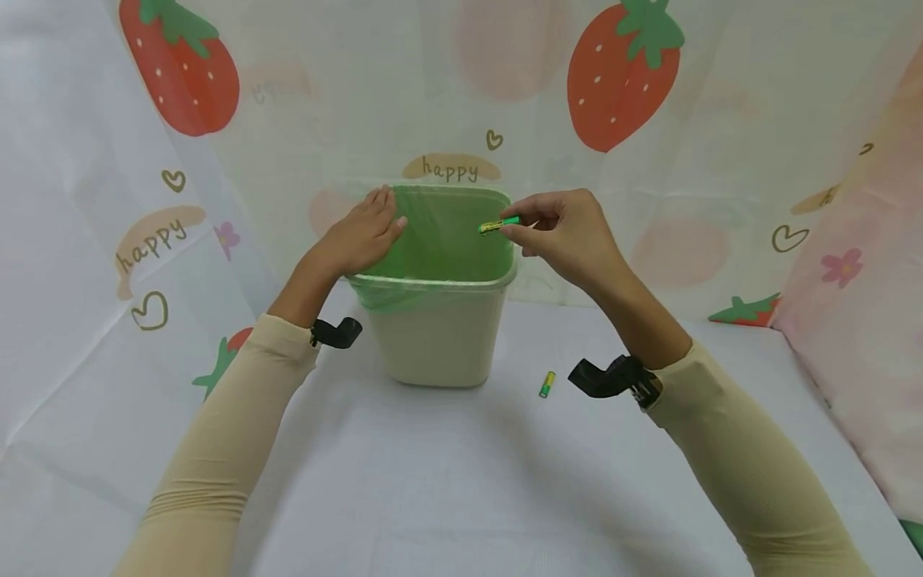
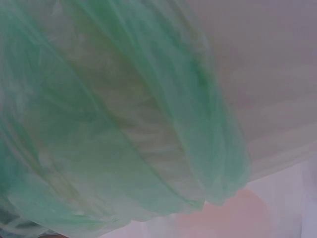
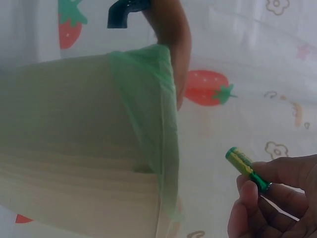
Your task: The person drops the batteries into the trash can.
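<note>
A pale trash bin (image 1: 443, 336) stands on the white surface, lined with a green plastic bag (image 1: 447, 232) folded over its rim. My left hand (image 1: 368, 232) rests on the bin's left rim with its fingers fairly straight. Between thumb and fingers, my right hand (image 1: 566, 232) pinches a green and yellow battery (image 1: 499, 225) above the right side of the opening. The right wrist view shows that battery (image 3: 247, 168) held in the fingertips, apart from the bin. A second battery (image 1: 547, 384) lies on the surface to the right of the bin. Liner folds (image 2: 124, 124) fill most of the left wrist view.
Behind the bin hangs a pale cloth (image 1: 360, 96) printed with strawberries, hearts and lettering. The white tabletop (image 1: 433, 481) stretches in front of the bin. Black wrist cameras (image 1: 609, 377) sit on both forearms.
</note>
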A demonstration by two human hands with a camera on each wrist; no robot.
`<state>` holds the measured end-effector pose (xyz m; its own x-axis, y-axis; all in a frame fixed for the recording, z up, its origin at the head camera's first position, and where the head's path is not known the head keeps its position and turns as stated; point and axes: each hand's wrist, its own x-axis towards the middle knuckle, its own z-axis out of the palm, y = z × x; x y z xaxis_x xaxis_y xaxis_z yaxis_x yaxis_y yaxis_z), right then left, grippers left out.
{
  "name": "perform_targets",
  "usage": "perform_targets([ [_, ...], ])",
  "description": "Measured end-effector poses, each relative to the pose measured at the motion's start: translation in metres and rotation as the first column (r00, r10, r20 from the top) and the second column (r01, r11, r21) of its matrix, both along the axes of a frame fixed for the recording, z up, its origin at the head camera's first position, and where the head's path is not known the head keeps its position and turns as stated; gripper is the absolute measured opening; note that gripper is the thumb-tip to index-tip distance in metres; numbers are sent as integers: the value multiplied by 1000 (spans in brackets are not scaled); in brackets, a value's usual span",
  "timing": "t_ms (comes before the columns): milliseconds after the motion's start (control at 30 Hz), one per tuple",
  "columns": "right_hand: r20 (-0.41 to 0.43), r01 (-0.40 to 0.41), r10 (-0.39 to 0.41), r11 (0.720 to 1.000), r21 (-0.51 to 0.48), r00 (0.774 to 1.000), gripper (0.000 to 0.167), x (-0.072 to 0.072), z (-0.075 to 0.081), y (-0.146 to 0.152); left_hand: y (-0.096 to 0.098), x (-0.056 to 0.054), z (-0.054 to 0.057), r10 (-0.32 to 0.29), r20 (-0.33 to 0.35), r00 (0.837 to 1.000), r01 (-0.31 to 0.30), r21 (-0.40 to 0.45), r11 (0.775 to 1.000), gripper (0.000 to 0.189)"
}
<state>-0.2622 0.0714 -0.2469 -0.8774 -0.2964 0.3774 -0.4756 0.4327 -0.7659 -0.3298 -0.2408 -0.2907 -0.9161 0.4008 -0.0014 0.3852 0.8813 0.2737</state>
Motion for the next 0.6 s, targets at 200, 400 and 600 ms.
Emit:
perform_targets([
  [200, 5, -27, 27, 1000, -4, 1000, 16, -5, 4, -14, 0, 1, 2, 5, -8, 1000, -5, 0, 1000, 70],
  [400, -17, -56, 56, 998, 5, 998, 14, -14, 3, -25, 0, 2, 3, 8, -4, 1000, -8, -3, 1000, 70],
  [600, -9, -57, 57, 998, 29, 998, 13, -23, 4, -36, 1, 2, 2, 8, -6, 1000, -8, 8, 1000, 69],
])
